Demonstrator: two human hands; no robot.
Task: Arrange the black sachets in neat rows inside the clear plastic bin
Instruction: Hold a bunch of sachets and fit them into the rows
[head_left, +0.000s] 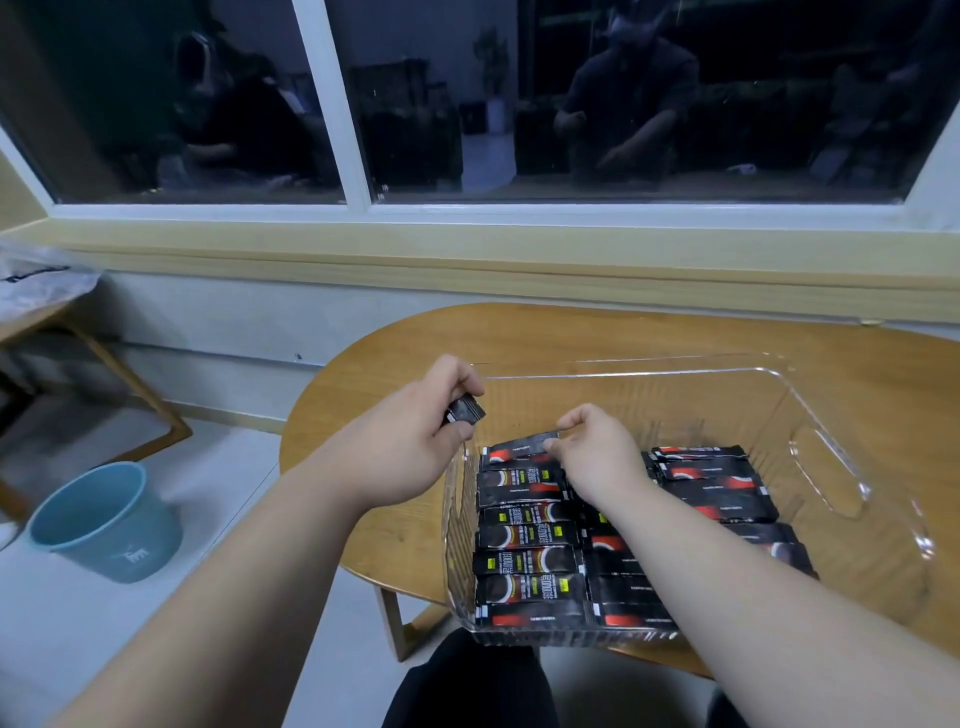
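Table: a wooden table (623, 332) with a rounded left end stands below the window; the bin sits on its near part.
Bin: the clear plastic bin (810, 405) is bare over its far half, and all its contents lie in the near half.
Rows: the black sachets (524, 535) lie flat with their long sides touching. There is a tidy row on the left and a looser, slightly slanted one on the right; the right forearm hides the part between them.
Left hand: the left hand (415, 431) hovers over the bin's far-left corner, fingers curled round a spare sachet (466, 409). Only its crimped end shows.
Right hand: the right hand (592, 447) is inside the bin, thumb and forefinger pinching the right end of the farthest sachet (519, 447) of the left row.
Position: that sachet lies just under and left of the right hand and near the left hand. The other rows run back along the forearms.
Handling: these look light, thin and bendy, with a slick foil skin, so they probably slide over one another easily. The flat crimped ends seem the surest place to pinch.
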